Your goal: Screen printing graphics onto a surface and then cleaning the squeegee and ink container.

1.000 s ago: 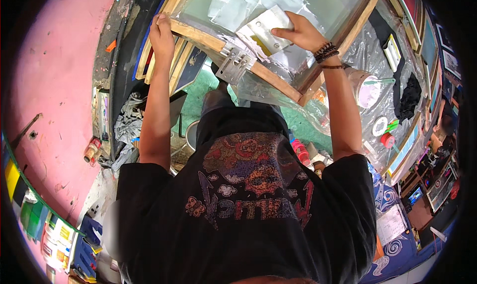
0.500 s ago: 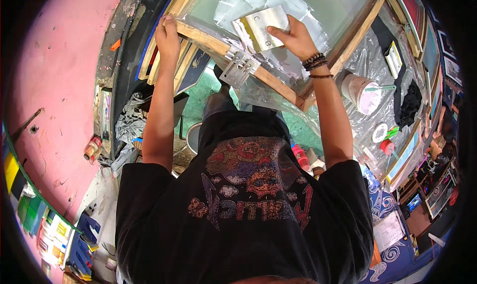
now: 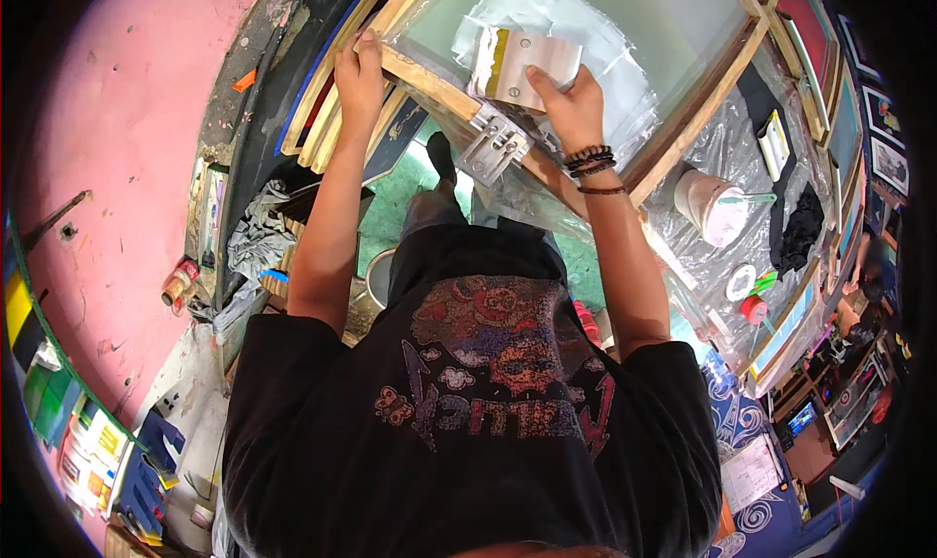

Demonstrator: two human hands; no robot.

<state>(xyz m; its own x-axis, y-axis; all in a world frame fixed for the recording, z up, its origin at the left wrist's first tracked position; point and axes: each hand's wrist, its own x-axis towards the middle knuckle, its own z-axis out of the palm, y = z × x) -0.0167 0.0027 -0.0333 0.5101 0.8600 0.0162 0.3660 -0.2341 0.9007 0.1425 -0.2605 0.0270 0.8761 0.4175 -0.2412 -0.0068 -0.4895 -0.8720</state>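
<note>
My left hand (image 3: 361, 82) is closed over the left corner of a wooden screen-printing frame (image 3: 431, 85), fingers bent over its edge. My right hand (image 3: 576, 111) grips a squeegee (image 3: 539, 62) with a wide metal holder and a yellowish blade edge smeared white, thumb on the near face. Beneath it, thick white ink (image 3: 617, 75) is spread over the frame's pale mesh. A metal hinge clamp (image 3: 494, 146) holds the near bar of the frame, between my two arms. Part of the ink is hidden behind the squeegee and my right hand.
Right of the frame, on clear plastic sheeting, stand a tub (image 3: 698, 202) of white ink with a green stirrer, another squeegee (image 3: 774, 148), black cloth (image 3: 802, 228), a tape roll (image 3: 741, 282) and a red-topped jar (image 3: 753, 310). More frames (image 3: 318, 139) lean at left beside a pink wall (image 3: 117, 119).
The squeegee has turned slightly, and my right wrist has come left and nearer relative to the frame. My left hand keeps its hold at the corner. The whole view has shifted a little.
</note>
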